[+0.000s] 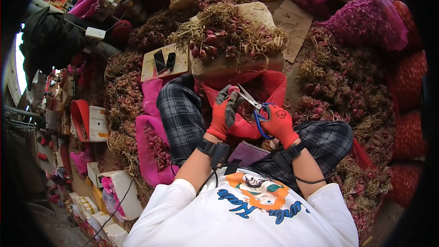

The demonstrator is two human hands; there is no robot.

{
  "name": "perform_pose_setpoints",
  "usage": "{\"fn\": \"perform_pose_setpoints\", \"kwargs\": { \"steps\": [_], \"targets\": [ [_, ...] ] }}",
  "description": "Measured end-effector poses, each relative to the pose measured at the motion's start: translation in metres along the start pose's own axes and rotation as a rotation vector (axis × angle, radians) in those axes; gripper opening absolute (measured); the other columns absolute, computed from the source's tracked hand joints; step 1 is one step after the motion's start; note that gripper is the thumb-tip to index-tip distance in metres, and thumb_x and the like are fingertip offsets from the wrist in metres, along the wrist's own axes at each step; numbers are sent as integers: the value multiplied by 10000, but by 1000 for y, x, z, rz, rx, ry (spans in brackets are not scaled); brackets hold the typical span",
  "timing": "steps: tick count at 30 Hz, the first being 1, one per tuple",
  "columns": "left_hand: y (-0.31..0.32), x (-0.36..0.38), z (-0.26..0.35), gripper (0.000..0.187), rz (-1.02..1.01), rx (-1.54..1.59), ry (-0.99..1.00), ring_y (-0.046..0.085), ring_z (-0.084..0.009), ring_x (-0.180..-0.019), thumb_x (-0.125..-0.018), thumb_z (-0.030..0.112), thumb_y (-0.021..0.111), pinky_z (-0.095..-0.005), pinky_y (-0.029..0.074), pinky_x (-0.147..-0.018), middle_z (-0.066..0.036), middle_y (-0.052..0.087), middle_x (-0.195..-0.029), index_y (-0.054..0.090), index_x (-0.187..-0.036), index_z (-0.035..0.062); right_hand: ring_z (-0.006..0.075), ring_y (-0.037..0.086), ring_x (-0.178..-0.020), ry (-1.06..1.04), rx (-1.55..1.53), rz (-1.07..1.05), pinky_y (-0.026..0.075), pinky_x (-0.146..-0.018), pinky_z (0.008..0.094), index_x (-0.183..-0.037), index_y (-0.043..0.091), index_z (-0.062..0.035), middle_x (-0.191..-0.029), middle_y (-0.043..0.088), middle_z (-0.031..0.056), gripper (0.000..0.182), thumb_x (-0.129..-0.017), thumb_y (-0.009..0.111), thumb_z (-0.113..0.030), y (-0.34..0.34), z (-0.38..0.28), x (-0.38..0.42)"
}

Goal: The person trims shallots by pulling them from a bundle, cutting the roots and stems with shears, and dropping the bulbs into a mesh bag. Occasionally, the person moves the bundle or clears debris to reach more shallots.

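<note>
My left hand (225,110), in a red and grey work glove, pinches a small reddish shallot (233,89) between its fingertips. In my right hand (280,121), gloved the same way, is a pair of scissors (250,97) with blue handles. Its blades are parted and point up and left, with the tips close beside the shallot. Below both hands, between my knees, a red mesh bag (275,89) lies open with shallots inside. A pile of shallots with dry stalks (219,32) rests on a block just beyond the bag.
Left of the block, a board (151,66) carries a phone (159,61) and a small dark device. A pink mesh bag (144,155) of shallots lies by my left leg. Heaped shallots (329,82) spread to the right, before stacked red sacks (410,110). White foam boxes (123,192) stand lower left.
</note>
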State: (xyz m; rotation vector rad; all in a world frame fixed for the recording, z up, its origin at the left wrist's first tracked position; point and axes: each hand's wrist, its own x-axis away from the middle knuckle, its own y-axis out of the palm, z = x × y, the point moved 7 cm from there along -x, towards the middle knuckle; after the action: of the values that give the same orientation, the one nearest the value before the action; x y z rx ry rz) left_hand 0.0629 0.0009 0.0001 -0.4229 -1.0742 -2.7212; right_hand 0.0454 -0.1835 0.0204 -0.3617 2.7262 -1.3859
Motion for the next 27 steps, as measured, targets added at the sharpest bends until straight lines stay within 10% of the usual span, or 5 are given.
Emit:
{"fn": "perform_pose_setpoints", "kwargs": {
  "steps": [27],
  "targets": [
    [0,4,-7,321,-101,84,-285,600,-181,-947,-903,91,553,-261,509,-823,-37,581,-1071,485,-1216,110,332,633,-792,66,-142,-140,488,-693,414,-867,630,-66,-793,656,136,469,-793,574,-525,7,13,-8]
  ]
}}
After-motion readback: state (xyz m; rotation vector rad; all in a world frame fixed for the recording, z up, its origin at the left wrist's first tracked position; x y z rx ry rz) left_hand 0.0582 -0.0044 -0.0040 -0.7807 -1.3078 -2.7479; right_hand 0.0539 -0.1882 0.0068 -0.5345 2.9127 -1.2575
